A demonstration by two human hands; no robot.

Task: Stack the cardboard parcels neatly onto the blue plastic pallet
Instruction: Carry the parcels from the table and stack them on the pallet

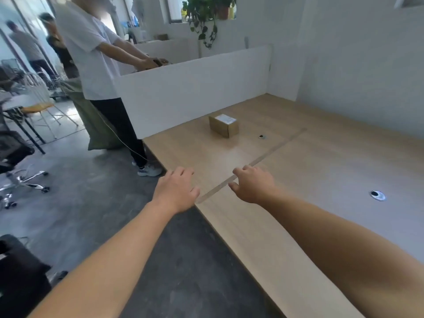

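One small cardboard parcel [223,125] with a white label on top stands alone on the wooden desk [298,171], towards the far side. Both my arms reach forward over the desk's near edge. My left hand [176,190] is palm down with fingers loosely apart and holds nothing. My right hand [251,184] also holds nothing, its fingers spread and slightly curled. Both hands are well short of the parcel. No blue pallet is in view.
A white partition [195,92] borders the desk at the back and a white wall on the right. A person in a white shirt [91,53] stands left of the partition beside a green sack [96,127]. Office chairs [16,154] stand on the grey floor at left.
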